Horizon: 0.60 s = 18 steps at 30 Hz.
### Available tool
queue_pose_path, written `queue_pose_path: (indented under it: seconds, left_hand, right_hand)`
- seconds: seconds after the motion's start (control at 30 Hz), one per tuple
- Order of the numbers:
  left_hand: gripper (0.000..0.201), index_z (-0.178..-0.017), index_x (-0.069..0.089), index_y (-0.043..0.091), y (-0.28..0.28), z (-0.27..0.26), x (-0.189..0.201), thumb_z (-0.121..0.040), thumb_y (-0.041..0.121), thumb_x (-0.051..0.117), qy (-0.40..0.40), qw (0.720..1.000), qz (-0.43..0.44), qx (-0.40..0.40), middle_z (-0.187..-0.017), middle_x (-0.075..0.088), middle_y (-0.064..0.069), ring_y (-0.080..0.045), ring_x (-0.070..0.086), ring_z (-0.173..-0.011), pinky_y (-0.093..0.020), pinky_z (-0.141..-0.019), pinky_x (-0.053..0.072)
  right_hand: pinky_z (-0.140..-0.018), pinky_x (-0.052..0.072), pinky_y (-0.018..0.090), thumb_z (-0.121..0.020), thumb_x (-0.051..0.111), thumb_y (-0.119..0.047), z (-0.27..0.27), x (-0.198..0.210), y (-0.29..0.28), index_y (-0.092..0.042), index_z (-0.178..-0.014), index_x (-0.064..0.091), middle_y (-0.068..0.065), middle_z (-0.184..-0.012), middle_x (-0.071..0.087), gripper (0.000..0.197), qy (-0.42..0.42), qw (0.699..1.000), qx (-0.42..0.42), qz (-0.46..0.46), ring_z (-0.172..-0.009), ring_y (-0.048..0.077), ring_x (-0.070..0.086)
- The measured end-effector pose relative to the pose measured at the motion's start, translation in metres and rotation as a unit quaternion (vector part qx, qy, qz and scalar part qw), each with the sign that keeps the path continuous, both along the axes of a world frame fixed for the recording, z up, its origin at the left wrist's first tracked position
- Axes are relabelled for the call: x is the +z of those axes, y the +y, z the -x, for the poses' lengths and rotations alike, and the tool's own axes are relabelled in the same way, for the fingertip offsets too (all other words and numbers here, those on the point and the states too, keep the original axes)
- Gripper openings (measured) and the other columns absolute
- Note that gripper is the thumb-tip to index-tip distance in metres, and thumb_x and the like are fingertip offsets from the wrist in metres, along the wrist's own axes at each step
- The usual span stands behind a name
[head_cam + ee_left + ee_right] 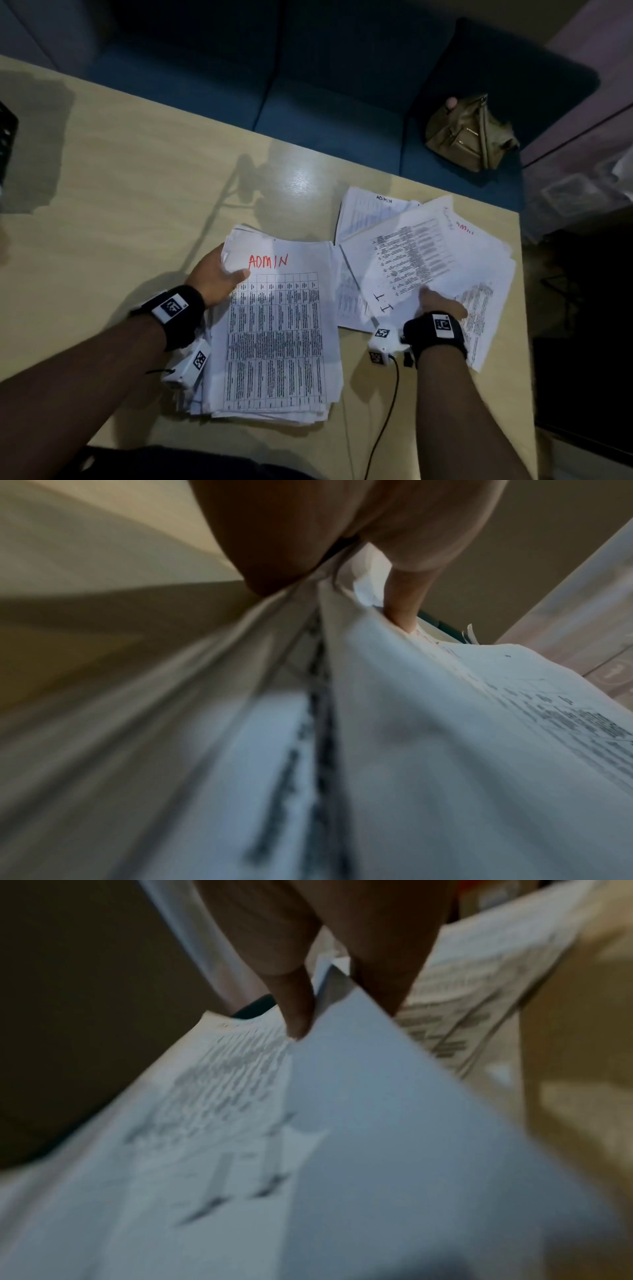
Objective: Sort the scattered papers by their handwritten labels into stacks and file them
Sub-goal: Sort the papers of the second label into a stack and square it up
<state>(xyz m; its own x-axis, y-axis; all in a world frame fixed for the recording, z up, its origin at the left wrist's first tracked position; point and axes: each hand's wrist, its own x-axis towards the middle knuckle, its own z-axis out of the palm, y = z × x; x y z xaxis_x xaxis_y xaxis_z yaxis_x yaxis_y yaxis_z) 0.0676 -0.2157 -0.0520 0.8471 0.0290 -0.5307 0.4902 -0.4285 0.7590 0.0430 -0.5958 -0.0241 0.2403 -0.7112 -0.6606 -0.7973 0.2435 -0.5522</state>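
A thick stack of printed sheets (277,339) lies in front of me, its top page marked ADMIN in red. My left hand (219,274) grips the stack's upper left edge, thumb on top, fingers under; the left wrist view shows the thumb (404,607) on the paper (428,737). To the right, loose sheets (424,260) lie fanned. My right hand (440,301) pinches the sheet marked IT (387,301), thumb on its face. In the right wrist view the thumb (298,1015) presses that sheet (359,1110). Further back lies a sheet labelled ADMIN in black (376,209).
The papers sit on a pale wooden table (130,192), whose right edge runs just beyond the fanned sheets. A blue sofa (325,113) stands behind it with a tan bag (469,133) on the seat. A black cable (383,421) trails from my right wrist.
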Motion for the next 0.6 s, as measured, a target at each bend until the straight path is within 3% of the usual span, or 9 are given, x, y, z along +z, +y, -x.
queue_pose_path:
  seconds: [0.07, 0.13, 0.27, 0.33, 0.47, 0.57, 0.6]
  left_hand:
    - [0.051, -0.134, 0.050, 0.020, 0.000, 0.000, 0.000, -0.086, 0.020, 0.069, 0.002, 1.000, -0.001, 0.001, -0.123, 0.060, 0.003, -0.019, 0.057, -0.109, -0.030, -0.093, 0.041]
    - [0.051, -0.133, 0.050, 0.022, 0.001, 0.000, 0.000, -0.086, 0.021, 0.070, 0.009, 1.000, 0.006, 0.011, -0.126, 0.061, 0.001, -0.022, 0.058, -0.112, -0.034, -0.097, 0.043]
    - [0.051, -0.132, 0.050, 0.025, 0.002, 0.000, -0.002, -0.085, 0.021, 0.070, 0.020, 1.000, 0.006, 0.014, -0.127, 0.062, 0.000, -0.024, 0.059, -0.112, -0.040, -0.100, 0.044]
    - [0.050, -0.131, 0.051, 0.023, 0.002, -0.001, -0.002, -0.085, 0.020, 0.070, 0.019, 1.000, 0.007, 0.012, -0.125, 0.062, 0.000, -0.024, 0.059, -0.111, -0.039, -0.099, 0.044]
    - [0.049, -0.130, 0.053, 0.024, 0.003, -0.001, -0.003, -0.085, 0.023, 0.071, 0.027, 1.000, 0.005, 0.015, -0.123, 0.064, 0.003, -0.023, 0.060, -0.111, -0.044, -0.101, 0.044]
    - [0.048, -0.130, 0.052, 0.024, 0.002, -0.002, -0.002, -0.086, 0.021, 0.070, 0.032, 0.999, 0.005, 0.016, -0.123, 0.064, 0.001, -0.024, 0.060, -0.111, -0.044, -0.101, 0.045]
    - [0.048, -0.131, 0.052, 0.023, 0.001, -0.002, -0.001, -0.086, 0.020, 0.070, 0.032, 0.999, 0.007, 0.019, -0.123, 0.063, 0.001, -0.024, 0.060, -0.111, -0.042, -0.101, 0.044]
  right_hand:
    - [-0.104, 0.037, 0.033, -0.096, 0.052, -0.031, 0.002, -0.007, -0.015, 0.001, -0.141, 0.035, 0.018, -0.146, 0.042, 0.057, 0.003, 0.997, -0.011, 0.082, -0.131, 0.032, 0.045]
    - [-0.098, 0.043, 0.036, -0.093, 0.056, -0.030, 0.011, -0.008, -0.027, 0.004, -0.132, 0.046, 0.022, -0.136, 0.052, 0.053, 0.035, 0.990, 0.012, 0.134, -0.122, 0.035, 0.053]
    - [-0.106, 0.039, 0.052, -0.091, 0.040, -0.039, 0.054, -0.020, -0.063, 0.003, -0.132, 0.046, 0.028, -0.134, 0.049, 0.059, 0.101, 0.981, 0.097, 0.136, -0.122, 0.043, 0.049]
    - [-0.100, 0.043, 0.054, -0.083, 0.046, -0.044, 0.063, -0.018, -0.076, 0.000, -0.127, 0.049, 0.025, -0.129, 0.053, 0.062, 0.147, 0.960, 0.133, 0.199, -0.117, 0.042, 0.052]
    - [-0.097, 0.041, 0.050, -0.085, 0.064, -0.030, 0.052, -0.008, -0.063, 0.005, -0.122, 0.051, 0.027, -0.126, 0.049, 0.052, 0.183, 0.924, 0.221, 0.251, -0.118, 0.043, 0.047]
    - [-0.092, 0.046, 0.048, -0.068, 0.075, -0.033, 0.051, -0.017, -0.068, -0.012, -0.116, 0.059, 0.018, -0.126, 0.047, 0.054, 0.280, 0.878, 0.270, 0.277, -0.116, 0.038, 0.044]
    - [-0.092, 0.046, 0.047, -0.066, 0.075, -0.033, 0.053, -0.022, -0.075, -0.013, -0.114, 0.059, 0.017, -0.126, 0.048, 0.054, 0.286, 0.878, 0.263, 0.280, -0.116, 0.038, 0.046]
